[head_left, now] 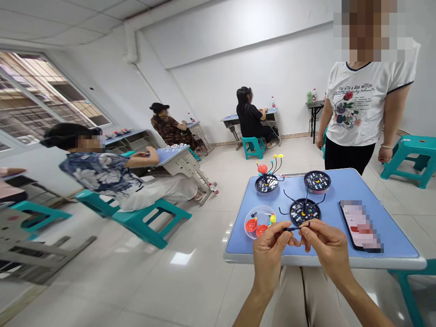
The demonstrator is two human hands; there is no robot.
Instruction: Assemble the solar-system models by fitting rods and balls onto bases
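Between my left hand and my right hand is a thin dark rod, pinched by the fingertips of both just above the table's near edge. Right behind my fingers stands a round black base with printed labels and several curved dark arms. To its left, a clear round tub holds red half-shells, a yellow ball and small dark parts. Farther back is a planet model with a red ball and coloured beads on bent arms. A second labelled disc sits at the back right.
A phone lies on the right of the blue table. Beyond the table stands a person in a white T-shirt. Several people sit at other desks to the left and back. Teal stools stand about the tiled floor.
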